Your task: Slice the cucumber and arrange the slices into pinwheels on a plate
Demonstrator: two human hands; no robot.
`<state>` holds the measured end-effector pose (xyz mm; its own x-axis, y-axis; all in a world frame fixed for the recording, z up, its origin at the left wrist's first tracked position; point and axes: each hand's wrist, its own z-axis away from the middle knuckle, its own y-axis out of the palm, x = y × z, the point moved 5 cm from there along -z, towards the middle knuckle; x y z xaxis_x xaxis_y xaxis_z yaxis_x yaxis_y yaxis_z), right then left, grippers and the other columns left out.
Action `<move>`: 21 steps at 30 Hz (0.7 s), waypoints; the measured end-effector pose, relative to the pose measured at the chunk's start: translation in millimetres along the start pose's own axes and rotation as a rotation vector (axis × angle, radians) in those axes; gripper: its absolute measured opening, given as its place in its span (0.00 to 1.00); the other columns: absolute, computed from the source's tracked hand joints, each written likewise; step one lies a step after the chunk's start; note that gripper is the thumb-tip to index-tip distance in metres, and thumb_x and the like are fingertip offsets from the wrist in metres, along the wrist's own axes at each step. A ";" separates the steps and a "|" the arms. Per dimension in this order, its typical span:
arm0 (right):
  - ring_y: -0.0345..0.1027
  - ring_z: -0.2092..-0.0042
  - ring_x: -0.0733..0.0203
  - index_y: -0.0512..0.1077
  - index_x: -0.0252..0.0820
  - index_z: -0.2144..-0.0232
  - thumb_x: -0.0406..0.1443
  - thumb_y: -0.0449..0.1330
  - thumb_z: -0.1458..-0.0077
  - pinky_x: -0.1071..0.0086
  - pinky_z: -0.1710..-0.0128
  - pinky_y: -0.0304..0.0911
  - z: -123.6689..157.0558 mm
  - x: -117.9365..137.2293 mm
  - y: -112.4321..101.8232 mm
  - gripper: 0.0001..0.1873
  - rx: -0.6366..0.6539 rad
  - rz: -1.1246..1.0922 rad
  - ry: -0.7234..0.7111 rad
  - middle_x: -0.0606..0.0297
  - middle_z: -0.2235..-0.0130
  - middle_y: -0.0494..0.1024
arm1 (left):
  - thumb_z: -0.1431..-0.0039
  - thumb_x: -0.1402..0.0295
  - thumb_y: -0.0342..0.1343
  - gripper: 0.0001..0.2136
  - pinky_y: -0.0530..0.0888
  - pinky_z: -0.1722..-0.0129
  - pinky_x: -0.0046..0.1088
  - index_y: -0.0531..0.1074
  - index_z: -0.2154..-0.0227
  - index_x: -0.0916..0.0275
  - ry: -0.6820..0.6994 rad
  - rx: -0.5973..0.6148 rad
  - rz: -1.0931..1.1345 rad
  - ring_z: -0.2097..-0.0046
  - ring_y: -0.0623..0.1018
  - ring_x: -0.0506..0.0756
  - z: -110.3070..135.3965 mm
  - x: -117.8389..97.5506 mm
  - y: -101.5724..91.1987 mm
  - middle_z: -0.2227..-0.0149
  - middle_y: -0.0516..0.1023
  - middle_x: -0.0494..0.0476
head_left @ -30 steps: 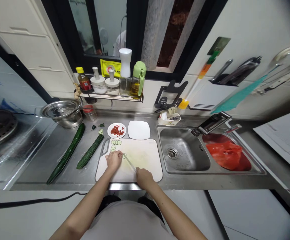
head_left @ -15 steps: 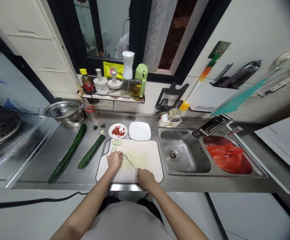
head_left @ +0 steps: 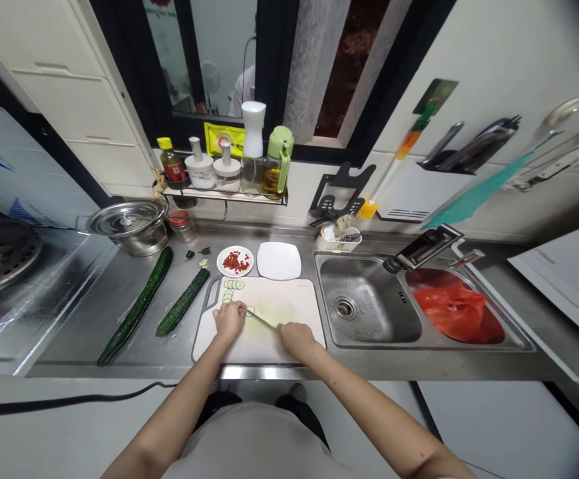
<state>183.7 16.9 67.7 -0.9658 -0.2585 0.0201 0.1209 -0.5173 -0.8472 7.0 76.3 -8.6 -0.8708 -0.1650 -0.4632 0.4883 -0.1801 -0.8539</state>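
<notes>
My right hand point(head_left: 299, 340) is closed round the handle of a knife point(head_left: 263, 320), its thin blade pointing left over the pale cutting board point(head_left: 299, 296). At the blade's tip my left hand point(head_left: 229, 320) rests on the board with fingers bent and pressed together; what is under them is hidden. A cucumber slice point(head_left: 250, 311) lies beside the blade tip. More cucumber slices point(head_left: 233, 285) form a row at the board's upper left and run down to my left fingers. Left of the board lie a shorter cut cucumber point(head_left: 182, 303) and a long whole cucumber point(head_left: 137, 306).
Behind the board stand a plate of chopped red pieces point(head_left: 235, 261) and a white plate point(head_left: 278, 260). A sink point(head_left: 369, 303) adjoins on the right, with a red bag point(head_left: 449, 313) in its second basin. A lidded steel pot point(head_left: 130, 226) stands back left, near a condiment shelf point(head_left: 224, 193).
My right hand has shifted slightly right and up, turning the knife to a flatter angle across the board. My left hand stays nearly in place.
</notes>
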 end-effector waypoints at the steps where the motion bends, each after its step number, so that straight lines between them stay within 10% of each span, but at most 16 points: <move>1: 0.73 0.55 0.51 0.72 0.35 0.55 0.25 0.47 0.44 0.63 0.60 0.65 -0.2 -0.2 -1.5 0.19 -0.009 0.008 -0.003 0.48 0.59 0.78 | 0.44 0.69 0.48 0.12 0.58 0.56 0.38 0.77 0.65 0.54 0.001 -0.001 0.000 0.52 0.71 0.60 0.1 -0.1 -0.1 0.59 0.79 0.56; 13: 0.74 0.56 0.51 0.73 0.35 0.58 0.25 0.47 0.42 0.65 0.61 0.63 0.7 -8.7 -11.3 0.17 -0.077 0.049 -0.008 0.49 0.62 0.79 | 0.45 0.69 0.48 0.12 0.59 0.57 0.38 0.77 0.65 0.53 0.005 -0.009 -0.018 0.53 0.72 0.61 -1.4 0.9 1.8 0.59 0.79 0.56; 21: 0.73 0.57 0.53 0.69 0.40 0.54 0.35 0.42 0.37 0.66 0.62 0.60 17.0 -30.9 29.1 0.17 -0.110 -0.202 0.201 0.52 0.61 0.78 | 0.43 0.67 0.48 0.11 0.59 0.55 0.38 0.75 0.63 0.55 0.023 -0.030 -0.018 0.53 0.72 0.60 3.9 -0.6 1.7 0.61 0.79 0.57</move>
<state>220.9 -4.1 51.5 -0.9951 0.0131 0.0979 -0.0934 -0.4473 -0.8895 8.6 72.3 -8.9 -0.8807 -0.1400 -0.4524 0.4707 -0.1537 -0.8688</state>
